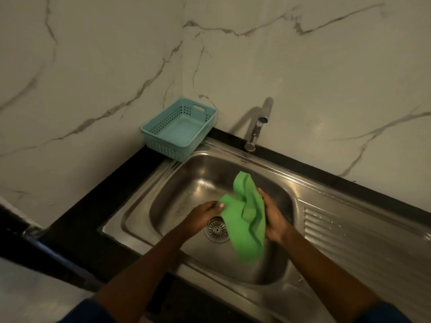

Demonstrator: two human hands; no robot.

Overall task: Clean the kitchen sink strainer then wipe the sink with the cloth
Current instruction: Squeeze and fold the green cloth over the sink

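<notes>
Glossy steel sink, soft green cloth, perforated plastic basket.

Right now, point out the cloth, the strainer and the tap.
cloth (250,226), head view, middle of the green fabric.
strainer (217,229), head view, centre of the slotted disc.
tap (257,127), head view, upright metal body.

Dim, warm light. Pale wall panels with grey marble veining, meeting at a corner. Black table along both walls. Teal perforated basket upright in that corner. Chrome tap near its right. Pale, blurred floor lower left.
</notes>
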